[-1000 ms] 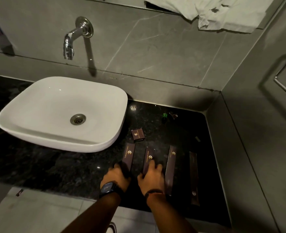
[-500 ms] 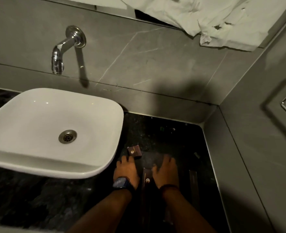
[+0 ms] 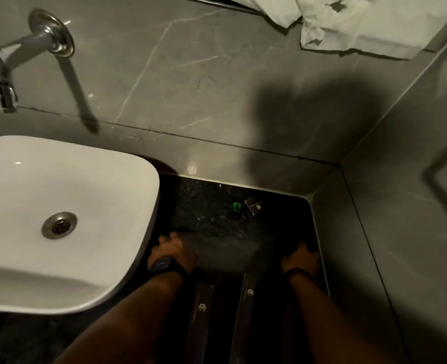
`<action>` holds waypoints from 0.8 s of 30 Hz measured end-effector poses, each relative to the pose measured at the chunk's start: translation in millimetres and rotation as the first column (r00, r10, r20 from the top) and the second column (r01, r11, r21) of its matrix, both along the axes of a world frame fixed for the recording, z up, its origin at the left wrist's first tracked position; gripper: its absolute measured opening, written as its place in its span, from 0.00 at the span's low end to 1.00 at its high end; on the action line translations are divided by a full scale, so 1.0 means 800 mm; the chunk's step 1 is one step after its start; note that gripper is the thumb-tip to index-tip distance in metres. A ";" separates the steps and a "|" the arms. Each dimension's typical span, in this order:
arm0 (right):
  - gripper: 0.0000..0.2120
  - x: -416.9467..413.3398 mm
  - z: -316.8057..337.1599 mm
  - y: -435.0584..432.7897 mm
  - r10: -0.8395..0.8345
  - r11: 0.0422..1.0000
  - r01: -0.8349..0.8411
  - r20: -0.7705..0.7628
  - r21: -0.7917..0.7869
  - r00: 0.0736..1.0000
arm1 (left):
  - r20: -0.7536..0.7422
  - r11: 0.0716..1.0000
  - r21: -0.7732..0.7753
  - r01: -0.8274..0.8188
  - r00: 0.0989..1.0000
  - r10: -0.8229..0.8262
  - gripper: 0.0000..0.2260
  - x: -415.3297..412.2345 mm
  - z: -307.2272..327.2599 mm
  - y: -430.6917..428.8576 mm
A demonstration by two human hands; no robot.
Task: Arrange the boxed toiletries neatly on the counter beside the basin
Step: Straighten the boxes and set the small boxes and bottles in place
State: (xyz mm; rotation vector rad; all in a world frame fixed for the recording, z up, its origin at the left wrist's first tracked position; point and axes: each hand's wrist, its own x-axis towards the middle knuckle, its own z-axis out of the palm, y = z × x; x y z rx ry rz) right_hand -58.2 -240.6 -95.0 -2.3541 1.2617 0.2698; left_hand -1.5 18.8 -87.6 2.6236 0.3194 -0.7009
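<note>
Two long dark toiletry boxes with pale logos lie side by side on the black counter (image 3: 217, 227), the left box (image 3: 201, 311) and the right box (image 3: 246, 303), between my forearms. My left hand (image 3: 173, 249), with a watch on its wrist, rests on the counter against the basin's side, fingers curled. My right hand (image 3: 301, 258) is down on the counter in deep shadow near the right wall. What lies under either hand is hidden. A small dark box (image 3: 253, 207) sits near the back wall.
The white basin (image 3: 127, 185) fills the left, with a chrome tap (image 3: 20, 59) on the wall above it. A small green-capped bottle (image 3: 236, 210) stands by the small box. Grey walls close the counter at the back and right. Crumpled white paper (image 3: 361, 24) hangs above.
My hands have spread apart, the left toward the basin and the right toward the wall. The view has dropped closer to the counter. The small square box near my left hand is no longer visible.
</note>
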 end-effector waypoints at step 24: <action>0.27 0.153 -0.008 -0.015 0.624 0.771 -0.634 -0.131 -0.059 0.771 | 0.049 0.862 0.094 0.499 0.862 -0.504 0.34 0.058 -0.029 -0.013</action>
